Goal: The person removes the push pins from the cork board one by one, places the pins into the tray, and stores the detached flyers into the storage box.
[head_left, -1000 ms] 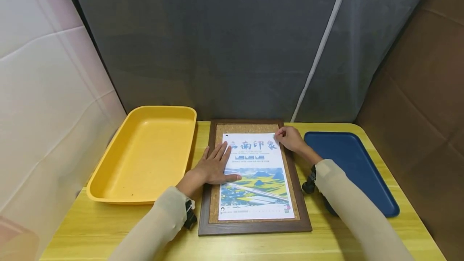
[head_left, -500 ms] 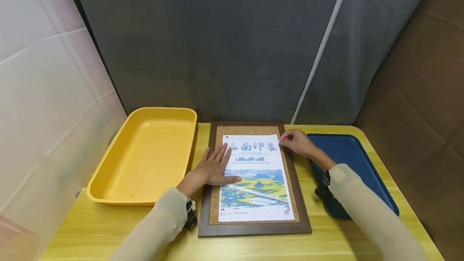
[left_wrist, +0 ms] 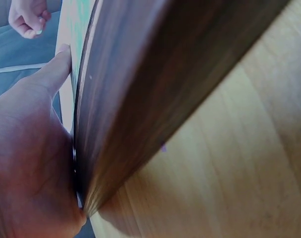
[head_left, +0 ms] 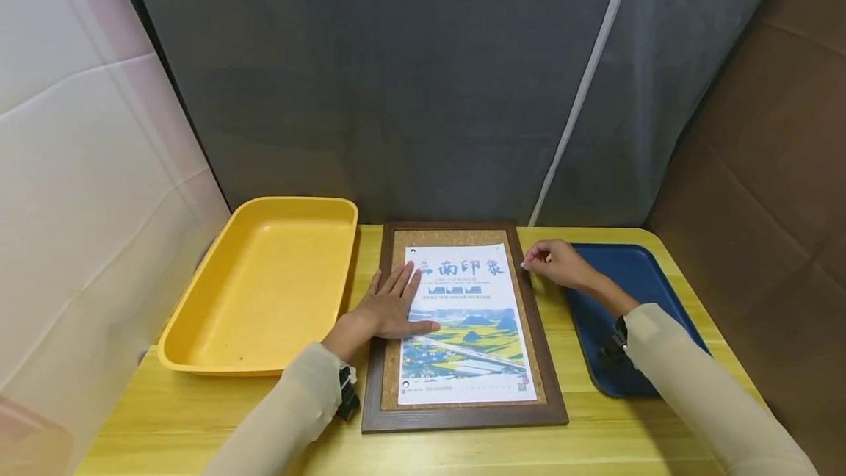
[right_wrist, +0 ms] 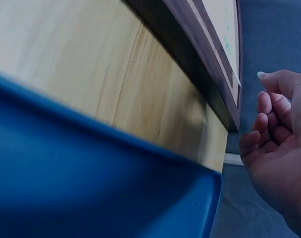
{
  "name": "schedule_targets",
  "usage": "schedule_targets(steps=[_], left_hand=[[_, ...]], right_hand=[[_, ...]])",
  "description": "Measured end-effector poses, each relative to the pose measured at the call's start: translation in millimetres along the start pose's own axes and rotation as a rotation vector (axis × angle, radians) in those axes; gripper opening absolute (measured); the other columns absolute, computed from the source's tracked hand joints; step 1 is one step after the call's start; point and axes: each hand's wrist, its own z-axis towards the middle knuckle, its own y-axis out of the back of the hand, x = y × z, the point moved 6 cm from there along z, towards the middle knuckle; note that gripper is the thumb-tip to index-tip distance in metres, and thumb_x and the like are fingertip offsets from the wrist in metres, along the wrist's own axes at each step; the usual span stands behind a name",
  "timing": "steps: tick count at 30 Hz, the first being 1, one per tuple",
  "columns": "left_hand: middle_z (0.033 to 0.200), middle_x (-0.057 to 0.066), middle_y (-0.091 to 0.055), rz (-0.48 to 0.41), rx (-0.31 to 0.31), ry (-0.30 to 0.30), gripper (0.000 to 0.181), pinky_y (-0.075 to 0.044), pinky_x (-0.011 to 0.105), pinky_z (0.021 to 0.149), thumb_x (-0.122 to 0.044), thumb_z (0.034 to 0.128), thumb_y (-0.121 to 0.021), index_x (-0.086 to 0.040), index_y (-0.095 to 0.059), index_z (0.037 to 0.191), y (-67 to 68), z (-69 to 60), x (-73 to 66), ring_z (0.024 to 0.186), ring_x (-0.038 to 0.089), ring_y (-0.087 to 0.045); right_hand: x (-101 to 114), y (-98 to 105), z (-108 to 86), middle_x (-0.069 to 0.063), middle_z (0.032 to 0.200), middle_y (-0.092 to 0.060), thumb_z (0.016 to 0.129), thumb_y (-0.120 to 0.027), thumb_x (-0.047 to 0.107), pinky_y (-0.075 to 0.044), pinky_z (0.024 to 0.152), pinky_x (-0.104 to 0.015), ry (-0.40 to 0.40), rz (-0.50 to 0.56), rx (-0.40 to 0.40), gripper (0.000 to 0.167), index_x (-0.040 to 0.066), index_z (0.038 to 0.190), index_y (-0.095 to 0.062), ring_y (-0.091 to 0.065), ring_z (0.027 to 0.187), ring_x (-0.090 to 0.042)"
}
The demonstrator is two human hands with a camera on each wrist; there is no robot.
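Sheet (head_left: 472,344) is laid on the framed board (head_left: 463,417), its 9 o'clock edge covered by the left hand (head_left: 390,308), fingers spread. Right hand (head_left: 555,261) is held off the sheet at 2 o'clock, fingers loosely curled. Board is flanked by yellow tray (head_left: 271,285) at 9, blue tray (head_left: 628,267) at 3.

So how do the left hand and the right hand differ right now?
The left hand is spread open, while the right hand is loosely curled. The left hand lies across the left side of the dark brown frame and onto the paper; the right hand is off the paper, raised near the frame's right edge. Both come out of beige sleeves.
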Motion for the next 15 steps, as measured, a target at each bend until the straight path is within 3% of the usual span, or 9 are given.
schedule_targets(steps=[15], left_hand=[[0.178, 0.014, 0.007, 0.002, 0.004, -0.007, 0.114, 0.004, 0.063, 0.128, -0.080, 0.0955, -0.048, -0.009, -0.001, 0.171, 1.2, 1.3, -1.9, 0.165, 0.034, 0.002]], right_hand=[[-23, 31, -20.9, -0.005, 0.089, -0.067, 0.102, -0.071, 0.010, -0.049, 0.071, -0.026, -0.047, -0.018, 0.033, 0.009, 0.002, 0.098, -0.074, -0.057, 0.080, -0.020]])
